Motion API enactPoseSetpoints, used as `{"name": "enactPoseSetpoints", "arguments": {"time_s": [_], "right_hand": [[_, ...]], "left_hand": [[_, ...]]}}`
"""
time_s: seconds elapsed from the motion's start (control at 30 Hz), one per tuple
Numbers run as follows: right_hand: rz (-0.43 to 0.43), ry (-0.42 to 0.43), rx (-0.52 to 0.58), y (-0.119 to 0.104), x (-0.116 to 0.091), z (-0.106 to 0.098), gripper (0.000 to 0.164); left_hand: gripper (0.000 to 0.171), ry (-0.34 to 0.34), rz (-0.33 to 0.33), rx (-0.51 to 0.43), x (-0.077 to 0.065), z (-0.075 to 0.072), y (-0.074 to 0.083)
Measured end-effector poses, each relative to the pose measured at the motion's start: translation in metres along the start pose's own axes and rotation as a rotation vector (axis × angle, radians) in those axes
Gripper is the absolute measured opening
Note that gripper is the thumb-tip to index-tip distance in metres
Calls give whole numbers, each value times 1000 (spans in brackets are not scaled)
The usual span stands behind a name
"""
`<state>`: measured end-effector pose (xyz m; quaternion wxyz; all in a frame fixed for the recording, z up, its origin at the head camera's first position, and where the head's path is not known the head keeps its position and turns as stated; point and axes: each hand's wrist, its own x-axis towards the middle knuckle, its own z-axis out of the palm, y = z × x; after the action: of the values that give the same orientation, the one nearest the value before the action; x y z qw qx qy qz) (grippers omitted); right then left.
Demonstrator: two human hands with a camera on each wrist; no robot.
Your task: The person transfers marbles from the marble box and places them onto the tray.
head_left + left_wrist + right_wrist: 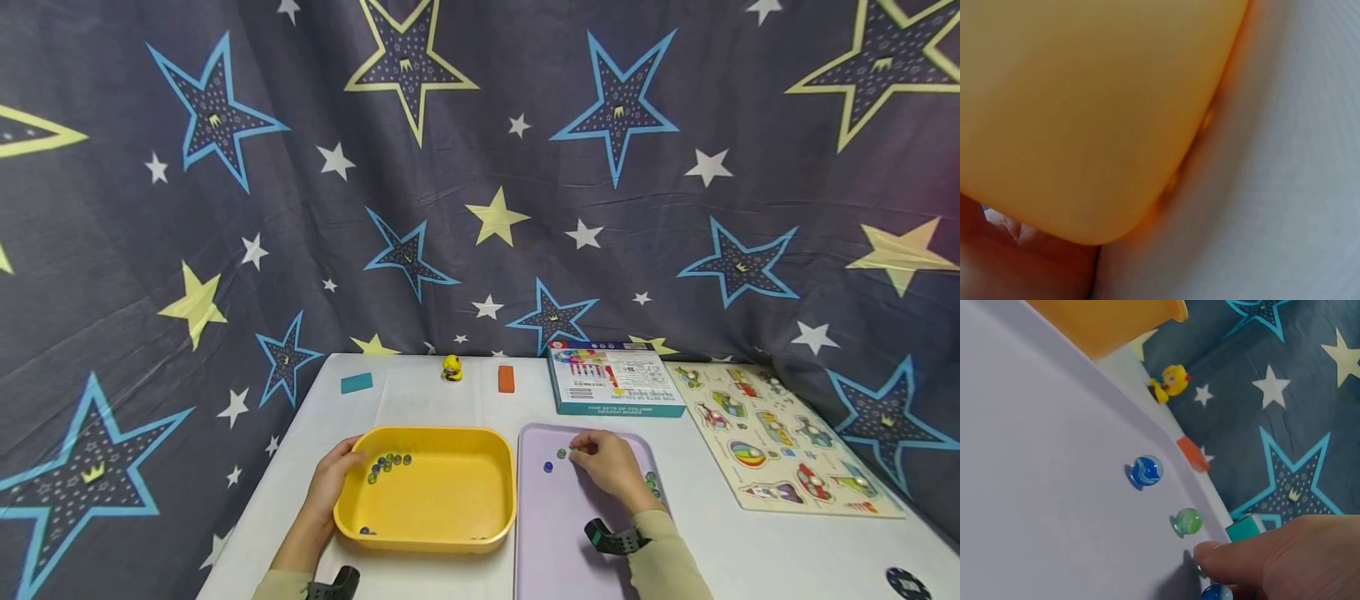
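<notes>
My left hand [330, 479] grips the left side of a yellow plastic tray [427, 508], thumb at the rim. Inside it, several blue and green glass marbles [388, 461] cluster at the far left, with another near the front. Over the lavender tray [551, 533], my right hand [607, 462] pinches a small marble, mostly hidden behind the thumb. Close to the fingertips lie a green marble [1189, 521] and a blue swirled marble [1147, 470]. Another blue marble [1217, 592] shows just below the thumb. More green marbles [651, 479] lie along the tray's right edge.
Along the table's back stand a teal block [356, 382], a yellow duck figure [452, 367], an orange block [506, 379] and a boxed bead set [618, 383]. A wooden puzzle board [780, 442] lies right. A star-patterned curtain [480, 167] hangs behind.
</notes>
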<state>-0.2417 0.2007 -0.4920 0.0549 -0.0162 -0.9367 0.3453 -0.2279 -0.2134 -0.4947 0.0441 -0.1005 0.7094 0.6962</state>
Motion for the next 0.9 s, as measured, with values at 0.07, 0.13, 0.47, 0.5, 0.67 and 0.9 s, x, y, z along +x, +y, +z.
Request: {"name": "enactPoseSetpoints", "arguments": {"time_s": [0.07,0.13,0.47,0.5,0.67,0.9], "right_hand": [[0,10,-9,0,0,-2,10],[-7,34,-13,0,-1,-5,11],[-84,109,212,-38,-7,-22,15],[-91,96,258,-47,-10,-21,15],[-197,-26,388,-92,-25,-1,9],[-456,-193,335,-134,-45,42,6]], "left_hand": [[37,1,3,-2,-1,0,0],[38,0,5,0,-1,1,1],[38,-17,13,-23,-1,1,5],[38,-17,13,-27,-2,0,5],[38,-8,15,-18,-2,1,4],[39,-12,-1,-20,-3,1,3]]}}
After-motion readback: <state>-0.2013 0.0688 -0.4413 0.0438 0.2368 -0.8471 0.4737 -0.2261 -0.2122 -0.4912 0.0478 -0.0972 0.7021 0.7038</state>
